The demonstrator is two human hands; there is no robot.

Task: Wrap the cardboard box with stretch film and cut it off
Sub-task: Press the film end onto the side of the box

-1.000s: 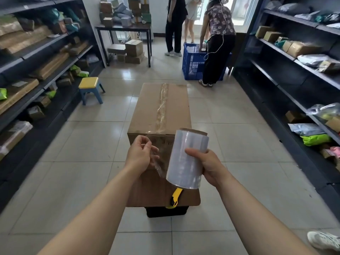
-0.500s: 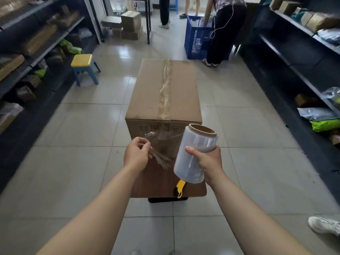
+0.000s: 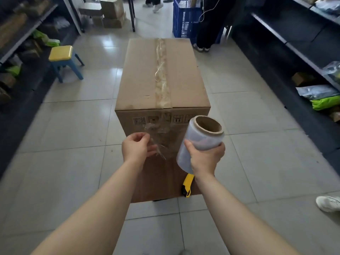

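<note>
Clear film (image 3: 156, 138) stretches between the hands: the left hand (image 3: 137, 148) pinches its loose end, the right hand (image 3: 206, 157) grips the roll (image 3: 200, 142), ready to anchor on the cardboard box (image 3: 161, 74) just beyond.

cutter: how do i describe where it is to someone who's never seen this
Find the big taped box in the centre. At its near bottom right, just below the right hand, lies the cutter. It's slim, yellow with black, unlike the yellow-topped stool far left.

cardboard box (image 3: 147, 74) brown | cutter (image 3: 188, 184) yellow | stool (image 3: 60, 53) yellow top, blue legs | crate (image 3: 184, 21) blue
</note>
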